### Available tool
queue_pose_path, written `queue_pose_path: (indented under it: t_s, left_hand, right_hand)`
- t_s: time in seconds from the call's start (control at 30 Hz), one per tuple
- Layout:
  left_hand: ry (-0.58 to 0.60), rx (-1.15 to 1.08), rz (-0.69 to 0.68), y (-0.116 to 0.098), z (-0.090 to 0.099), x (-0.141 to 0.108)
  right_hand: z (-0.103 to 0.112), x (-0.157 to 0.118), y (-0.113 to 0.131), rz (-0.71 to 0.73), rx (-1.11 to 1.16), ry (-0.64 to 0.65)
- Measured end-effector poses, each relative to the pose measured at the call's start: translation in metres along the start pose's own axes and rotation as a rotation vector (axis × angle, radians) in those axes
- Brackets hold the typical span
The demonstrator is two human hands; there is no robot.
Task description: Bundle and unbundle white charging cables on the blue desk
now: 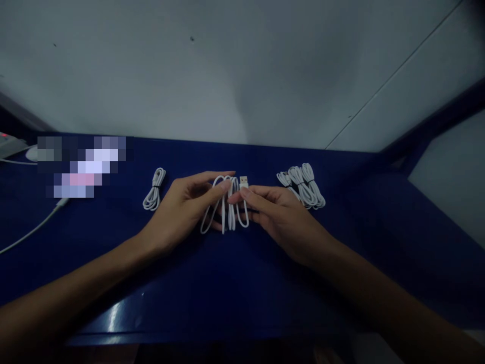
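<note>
Between my hands, above the blue table, is a white USB cable gathered in several loose loops. My left hand pinches the loops near their top, thumb in front and fingers behind. With thumb and fingers, my right hand grips the same cable just below its USB plug, whose metal end points away from me. To the left of my left hand lies a coiled white cable bound with a black tie. Beyond my right hand sit several more coiled white cables, partly covered by that hand.
The blue table ends at a pale wall behind. On the far left, a pixelated bright object has a white cord running from it to the left edge. A dark blue frame rises at the right.
</note>
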State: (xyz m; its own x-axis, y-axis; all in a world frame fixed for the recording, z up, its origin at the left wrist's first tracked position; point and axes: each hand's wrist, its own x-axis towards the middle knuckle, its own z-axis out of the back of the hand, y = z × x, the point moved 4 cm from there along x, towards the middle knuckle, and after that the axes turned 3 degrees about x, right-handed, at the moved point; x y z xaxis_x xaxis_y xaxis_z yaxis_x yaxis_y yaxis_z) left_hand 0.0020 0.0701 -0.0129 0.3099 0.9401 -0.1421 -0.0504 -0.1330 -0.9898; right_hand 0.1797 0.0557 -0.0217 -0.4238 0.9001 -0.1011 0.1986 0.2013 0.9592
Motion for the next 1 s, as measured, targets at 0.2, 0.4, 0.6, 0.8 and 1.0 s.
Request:
queue_pose_path:
  t_s: [0.2, 0.4, 0.6, 0.8, 1.0]
  left_hand:
    - [0.085, -0.139, 0.033, 0.0013, 0.0011, 0.0025]
    - [0.159, -0.112, 0.049, -0.0002, 0.0043, 0.0036]
    - [0.214, -0.16, 0.133, -0.0006, -0.0014, 0.0021]
    - [0.176, -0.249, 0.159, 0.0023, -0.0044, 0.0015]
    - [0.049, -0.261, -0.017, -0.0018, -0.0027, 0.0]
  right_hand:
    - [0.0074, 0.0001, -0.0015, -0.019, 0.015, -0.099]
    - [0.01, -0.0002, -0.0022, 0.012, 0.065, -0.085]
    - [0.007, -0.0006, 0.0025, 0.036, 0.057, -0.12]
    - [0.0014, -0.0007, 0.0076, 0.069, -0.008, -0.095]
    - [0.0053, -0.0011, 0.005, 0.098, -0.058, -0.126]
